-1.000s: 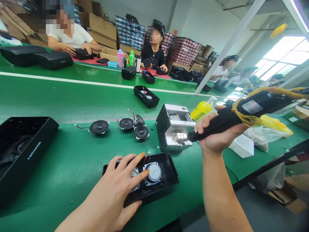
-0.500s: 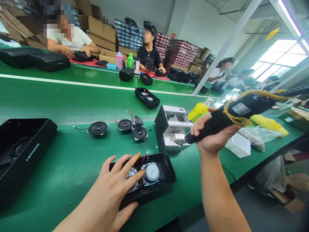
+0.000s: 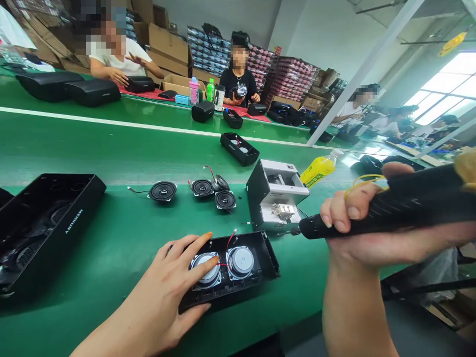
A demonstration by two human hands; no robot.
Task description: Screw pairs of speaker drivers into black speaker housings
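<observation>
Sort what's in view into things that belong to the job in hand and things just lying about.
Likely part of the job:
black handheld tool, in the right hand
open black housing, under the left hand
two speakers inside it
silver-and-black machine

Probably just lying about:
yellow bottle
pink bottle
small blue box
</observation>
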